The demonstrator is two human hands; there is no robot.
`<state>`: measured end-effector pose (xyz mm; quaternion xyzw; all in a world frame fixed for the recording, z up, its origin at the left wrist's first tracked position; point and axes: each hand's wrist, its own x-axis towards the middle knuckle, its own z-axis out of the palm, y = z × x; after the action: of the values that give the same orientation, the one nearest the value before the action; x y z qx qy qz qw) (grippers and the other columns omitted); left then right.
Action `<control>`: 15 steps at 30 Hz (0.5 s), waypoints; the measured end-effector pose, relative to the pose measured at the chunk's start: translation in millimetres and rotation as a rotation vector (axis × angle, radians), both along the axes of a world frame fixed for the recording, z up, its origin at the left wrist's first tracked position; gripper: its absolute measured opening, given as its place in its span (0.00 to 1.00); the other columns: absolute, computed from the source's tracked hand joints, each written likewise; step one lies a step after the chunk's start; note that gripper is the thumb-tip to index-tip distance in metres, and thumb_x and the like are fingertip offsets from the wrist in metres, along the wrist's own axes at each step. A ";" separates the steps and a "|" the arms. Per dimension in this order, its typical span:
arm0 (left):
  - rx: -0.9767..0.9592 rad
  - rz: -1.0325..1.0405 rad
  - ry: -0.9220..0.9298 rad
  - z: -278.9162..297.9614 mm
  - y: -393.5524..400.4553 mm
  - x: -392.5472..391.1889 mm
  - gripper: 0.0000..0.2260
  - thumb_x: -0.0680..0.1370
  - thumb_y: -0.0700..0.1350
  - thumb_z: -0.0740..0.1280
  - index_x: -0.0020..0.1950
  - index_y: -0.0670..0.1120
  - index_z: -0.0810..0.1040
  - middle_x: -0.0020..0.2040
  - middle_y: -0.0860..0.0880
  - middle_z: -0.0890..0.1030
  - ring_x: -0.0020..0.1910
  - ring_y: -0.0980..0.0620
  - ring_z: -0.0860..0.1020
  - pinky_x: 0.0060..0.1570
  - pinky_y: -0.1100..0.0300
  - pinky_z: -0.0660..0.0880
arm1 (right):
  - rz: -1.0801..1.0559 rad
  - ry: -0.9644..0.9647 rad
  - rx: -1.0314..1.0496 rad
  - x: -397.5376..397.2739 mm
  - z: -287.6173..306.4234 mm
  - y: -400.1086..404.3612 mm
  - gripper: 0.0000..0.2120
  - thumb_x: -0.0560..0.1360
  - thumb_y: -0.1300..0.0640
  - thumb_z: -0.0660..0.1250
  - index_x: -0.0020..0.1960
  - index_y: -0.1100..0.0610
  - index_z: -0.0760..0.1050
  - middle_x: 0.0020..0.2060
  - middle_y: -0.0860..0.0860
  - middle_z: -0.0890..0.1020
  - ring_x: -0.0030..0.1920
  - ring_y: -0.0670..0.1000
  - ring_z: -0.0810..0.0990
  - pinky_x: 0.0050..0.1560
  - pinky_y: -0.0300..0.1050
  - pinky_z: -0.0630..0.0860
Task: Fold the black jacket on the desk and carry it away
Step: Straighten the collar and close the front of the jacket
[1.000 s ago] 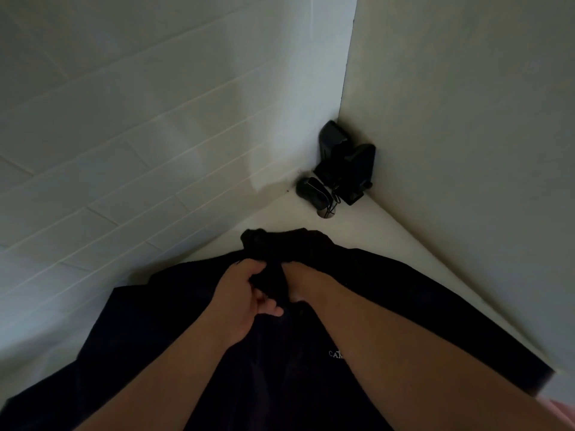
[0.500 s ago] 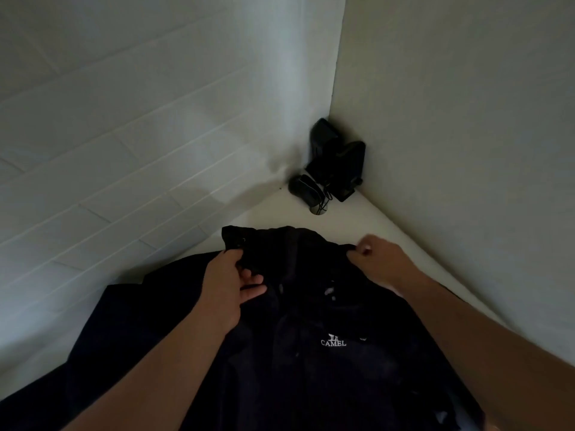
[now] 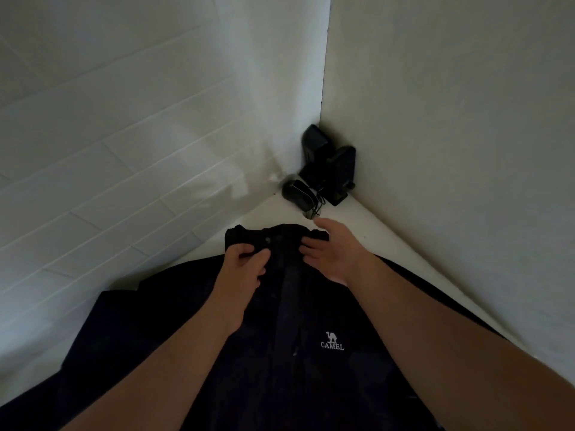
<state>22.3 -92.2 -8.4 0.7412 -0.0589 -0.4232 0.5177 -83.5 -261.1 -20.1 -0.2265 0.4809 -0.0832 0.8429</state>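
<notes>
The black jacket [image 3: 280,353] lies spread front-up on the white desk [image 3: 382,237], collar pointing to the far corner, a white CAMEL logo on its chest. My left hand [image 3: 241,269] pinches the left side of the collar between thumb and fingers. My right hand [image 3: 333,253] rests on the collar's right side with its fingers spread and flat, holding nothing. Both forearms reach in over the jacket's body and cover part of it. The sleeves run out of view at the lower edges.
A black computer mouse [image 3: 297,194] with its cable and two small black speakers [image 3: 329,166] sit in the far corner, just beyond the collar. A tiled wall [image 3: 124,150] borders the desk on the left, a plain wall [image 3: 451,150] on the right.
The jacket's front now lies smoother with the logo in plain view. My right hand moved from the right shoulder back to the collar and opened flat. My left hand kept its grip on the collar.
</notes>
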 end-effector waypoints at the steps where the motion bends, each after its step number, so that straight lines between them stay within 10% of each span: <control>1: 0.021 -0.077 -0.111 -4.3 3.5 -1.3 0.14 0.80 0.53 0.71 0.64 0.56 0.74 0.61 0.51 0.81 0.58 0.52 0.81 0.61 0.53 0.78 | 0.133 0.019 -0.134 3.4 -0.2 4.5 0.26 0.79 0.53 0.69 0.75 0.49 0.66 0.69 0.57 0.76 0.70 0.60 0.75 0.73 0.59 0.70; 7: 0.312 -0.697 -1.191 -48.4 39.2 31.3 0.23 0.83 0.58 0.60 0.78 0.60 0.66 0.79 0.47 0.65 0.78 0.43 0.64 0.76 0.39 0.64 | 0.713 0.340 -1.620 -51.8 -30.7 54.9 0.20 0.78 0.52 0.65 0.70 0.50 0.74 0.68 0.49 0.73 0.68 0.50 0.71 0.70 0.46 0.72; 11: 0.678 -1.179 -0.774 -73.1 45.3 49.2 0.35 0.81 0.70 0.51 0.81 0.67 0.32 0.85 0.53 0.36 0.84 0.41 0.40 0.77 0.31 0.41 | 1.237 0.458 -1.499 -62.8 -63.2 75.2 0.35 0.80 0.36 0.55 0.83 0.39 0.47 0.84 0.50 0.46 0.82 0.59 0.48 0.79 0.65 0.55; 15: 0.283 -0.725 -0.558 -58.4 60.5 70.0 0.25 0.86 0.54 0.61 0.81 0.68 0.58 0.79 0.60 0.64 0.78 0.55 0.64 0.78 0.54 0.59 | 1.370 0.508 -1.408 -60.0 -80.7 63.9 0.37 0.81 0.34 0.55 0.81 0.34 0.35 0.83 0.45 0.35 0.83 0.57 0.39 0.79 0.69 0.48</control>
<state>92.2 -31.6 -66.8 0.8215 -0.3922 -0.3651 0.1950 -143.5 -197.2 -100.8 -0.9098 0.2541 0.2039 0.2572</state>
